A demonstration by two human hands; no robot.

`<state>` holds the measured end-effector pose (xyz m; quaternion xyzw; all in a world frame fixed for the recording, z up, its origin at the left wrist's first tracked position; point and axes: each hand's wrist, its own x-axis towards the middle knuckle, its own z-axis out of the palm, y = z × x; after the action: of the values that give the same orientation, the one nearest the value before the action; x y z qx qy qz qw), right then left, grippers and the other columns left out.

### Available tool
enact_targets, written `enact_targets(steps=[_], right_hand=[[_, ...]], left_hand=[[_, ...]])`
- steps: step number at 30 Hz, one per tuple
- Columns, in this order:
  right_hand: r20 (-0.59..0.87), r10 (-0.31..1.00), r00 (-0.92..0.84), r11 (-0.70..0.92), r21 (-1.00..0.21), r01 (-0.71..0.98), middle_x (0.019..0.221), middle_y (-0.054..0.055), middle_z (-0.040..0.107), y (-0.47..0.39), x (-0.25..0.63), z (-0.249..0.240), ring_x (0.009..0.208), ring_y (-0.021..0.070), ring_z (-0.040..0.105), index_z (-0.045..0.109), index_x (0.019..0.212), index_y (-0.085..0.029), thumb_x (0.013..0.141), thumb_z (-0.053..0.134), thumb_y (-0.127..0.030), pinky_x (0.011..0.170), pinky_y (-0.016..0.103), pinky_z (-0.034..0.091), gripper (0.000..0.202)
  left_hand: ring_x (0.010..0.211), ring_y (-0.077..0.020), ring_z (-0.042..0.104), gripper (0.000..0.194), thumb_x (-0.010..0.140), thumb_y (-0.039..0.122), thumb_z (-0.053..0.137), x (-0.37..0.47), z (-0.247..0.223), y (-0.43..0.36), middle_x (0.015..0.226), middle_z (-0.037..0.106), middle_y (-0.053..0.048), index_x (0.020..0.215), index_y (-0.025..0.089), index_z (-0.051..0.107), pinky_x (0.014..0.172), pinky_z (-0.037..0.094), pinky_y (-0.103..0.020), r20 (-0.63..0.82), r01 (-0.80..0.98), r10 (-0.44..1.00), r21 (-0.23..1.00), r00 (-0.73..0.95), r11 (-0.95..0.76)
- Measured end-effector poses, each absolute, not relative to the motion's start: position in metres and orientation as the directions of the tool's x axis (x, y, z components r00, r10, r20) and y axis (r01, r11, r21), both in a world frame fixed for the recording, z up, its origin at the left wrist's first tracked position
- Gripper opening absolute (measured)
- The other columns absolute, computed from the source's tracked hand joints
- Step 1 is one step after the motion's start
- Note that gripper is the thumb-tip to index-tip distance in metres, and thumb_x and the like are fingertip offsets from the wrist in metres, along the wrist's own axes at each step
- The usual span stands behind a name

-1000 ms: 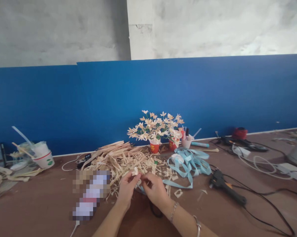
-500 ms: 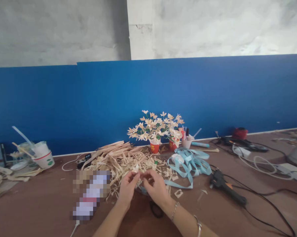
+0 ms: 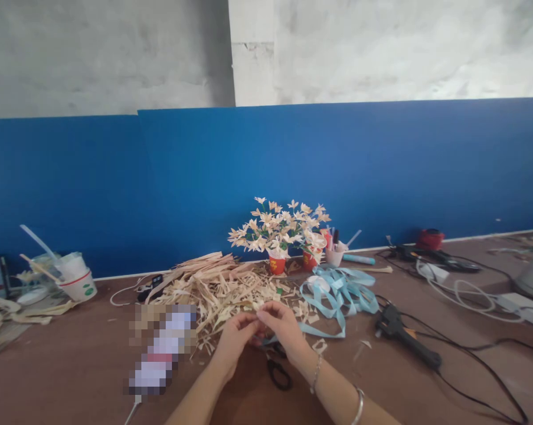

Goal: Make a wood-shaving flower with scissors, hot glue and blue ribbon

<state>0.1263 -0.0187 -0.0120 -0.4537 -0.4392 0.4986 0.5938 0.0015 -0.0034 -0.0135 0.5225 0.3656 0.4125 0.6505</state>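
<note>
My left hand (image 3: 237,341) and my right hand (image 3: 284,332) meet at the fingertips just in front of a pile of pale dried husk-like strips (image 3: 213,289). Both are closed in a pinch, and whatever lies between the fingers is too small and covered to make out. Under my right hand, the black handle of a pair of scissors (image 3: 279,376) shows on the brown table (image 3: 244,398); their blades are hidden. Beyond the pile, pale handmade flowers (image 3: 270,224) stand in red-and-white cups (image 3: 277,264). Light blue ribbon (image 3: 337,295) lies loosely coiled right of my right hand.
A black glue gun (image 3: 408,337) with its cord rests on the right, near white cables (image 3: 465,295). Left of my hands lies a blurred-out device (image 3: 162,351) with a cable. A white cup (image 3: 79,286) holds sticks at far left. A blue partition (image 3: 182,189) stands behind.
My right hand's fingers have moved left over my left fingertips. A small pale piece seen at the left fingertips is now hidden. More of the scissors' handle shows.
</note>
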Motion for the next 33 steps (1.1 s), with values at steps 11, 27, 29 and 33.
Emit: enact_targets(steps=[11,27,29,33], right_hand=[[0.036,0.994,0.101,0.063,-0.957,-0.284,0.057,-0.005,0.051,-0.020,0.126,-0.011,0.047,0.0071,0.046,0.053,0.067,-0.016,0.061,0.070,-0.037,0.043,0.018,0.037,0.027],[0.055,0.988,0.146,0.063,-0.997,-0.052,0.057,-0.003,0.055,-0.015,0.133,-0.009,0.051,0.0087,0.049,0.055,0.065,-0.016,0.063,0.066,-0.037,0.045,0.019,0.039,0.024],[0.084,0.987,0.134,0.071,-0.993,0.098,0.058,-0.003,0.057,-0.015,0.147,0.002,0.050,0.0086,0.050,0.058,0.069,-0.016,0.064,0.066,-0.032,0.044,0.018,0.039,0.018],[0.060,0.993,0.098,0.016,-0.917,0.398,0.058,-0.002,0.061,-0.031,0.199,0.039,0.041,0.0091,0.051,0.062,0.073,-0.017,0.069,0.059,-0.028,0.037,0.018,0.035,0.012]], left_hand=[[0.058,-0.0161,0.060,0.023,0.064,0.035,0.066,0.003,-0.009,-0.005,0.060,0.065,-0.003,0.072,0.014,0.063,0.044,0.042,-0.020,-0.051,-0.034,0.953,0.997,0.300,0.064],[0.059,-0.0209,0.063,0.021,0.068,0.037,0.059,-0.001,-0.022,0.000,0.060,0.066,-0.004,0.072,0.017,0.065,0.047,0.049,-0.026,0.110,0.093,0.968,0.987,0.228,-0.134],[0.060,-0.0219,0.064,0.023,0.066,0.039,0.061,-0.002,-0.025,0.003,0.059,0.066,-0.004,0.071,0.017,0.065,0.048,0.050,-0.027,0.094,0.073,0.969,0.991,0.227,-0.113],[0.060,-0.0230,0.064,0.029,0.059,0.044,0.066,-0.003,-0.026,0.007,0.060,0.066,-0.004,0.070,0.016,0.064,0.048,0.051,-0.029,0.037,0.032,0.980,0.999,0.194,-0.044]])
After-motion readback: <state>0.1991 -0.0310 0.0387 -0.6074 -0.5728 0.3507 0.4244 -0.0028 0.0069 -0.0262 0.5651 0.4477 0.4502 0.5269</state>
